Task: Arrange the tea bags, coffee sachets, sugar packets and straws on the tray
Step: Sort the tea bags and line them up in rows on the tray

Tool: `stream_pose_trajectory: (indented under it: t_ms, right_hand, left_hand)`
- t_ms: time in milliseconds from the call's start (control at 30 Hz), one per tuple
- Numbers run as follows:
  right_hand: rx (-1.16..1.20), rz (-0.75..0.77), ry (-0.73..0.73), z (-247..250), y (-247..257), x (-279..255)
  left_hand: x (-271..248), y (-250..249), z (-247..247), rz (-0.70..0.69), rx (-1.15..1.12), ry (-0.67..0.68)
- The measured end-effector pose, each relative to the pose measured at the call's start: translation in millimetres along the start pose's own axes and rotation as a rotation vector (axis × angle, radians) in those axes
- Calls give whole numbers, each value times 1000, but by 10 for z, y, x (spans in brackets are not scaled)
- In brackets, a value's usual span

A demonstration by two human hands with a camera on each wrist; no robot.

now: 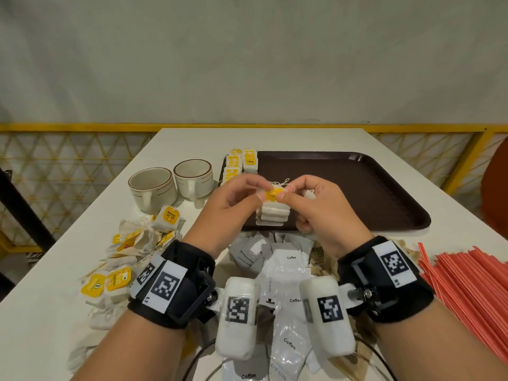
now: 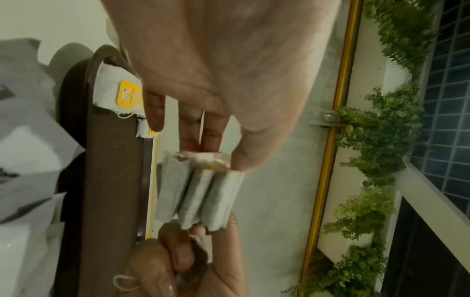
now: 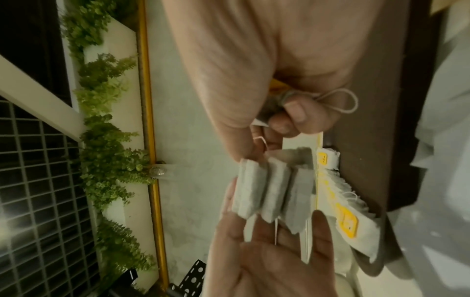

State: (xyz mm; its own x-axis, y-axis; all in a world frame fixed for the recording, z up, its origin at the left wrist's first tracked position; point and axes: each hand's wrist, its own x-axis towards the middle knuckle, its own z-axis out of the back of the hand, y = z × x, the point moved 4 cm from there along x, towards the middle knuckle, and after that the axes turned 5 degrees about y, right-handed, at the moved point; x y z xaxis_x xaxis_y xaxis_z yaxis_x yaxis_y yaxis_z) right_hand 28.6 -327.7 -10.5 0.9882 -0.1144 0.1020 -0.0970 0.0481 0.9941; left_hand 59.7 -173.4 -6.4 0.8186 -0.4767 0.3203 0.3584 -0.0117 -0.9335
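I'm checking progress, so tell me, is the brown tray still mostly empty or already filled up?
Mostly empty. The brown tray holds only a row of tea bags at its far left corner; the rest shows bare.

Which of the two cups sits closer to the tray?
The right-hand cup, which stands just beside the brown tray's left edge. The other cup stands further left, with the first one between it and the tray.

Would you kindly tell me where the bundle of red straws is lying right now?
In the head view, the bundle of red plastic straws lies on the white table at the near right, beside the right hand and nearer than the brown tray.
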Motion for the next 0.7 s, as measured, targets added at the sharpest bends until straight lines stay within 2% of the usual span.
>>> stream_pose_trajectory:
  t_ms: [100, 200, 267, 433, 567, 700]
  right_hand:
    - [137, -96, 64, -30, -9, -2]
    - [376, -172, 87, -24, -27, 19]
    - [435, -184, 106, -22, -28, 23]
    - [290, -177, 119, -22, -59, 42]
    - [323, -124, 165, -56, -66, 28]
    - [171, -50, 27, -8, -67, 26]
  left_hand:
    - [-8, 17, -33, 26, 68, 17]
    - [4, 79, 2, 83, 131, -47]
    - [9, 99, 19, 101, 184, -77]
    - [6, 104, 22, 120, 199, -106]
    - [-3, 104, 24, 129, 194, -102]
    - [-12, 88, 32, 113, 213, -81]
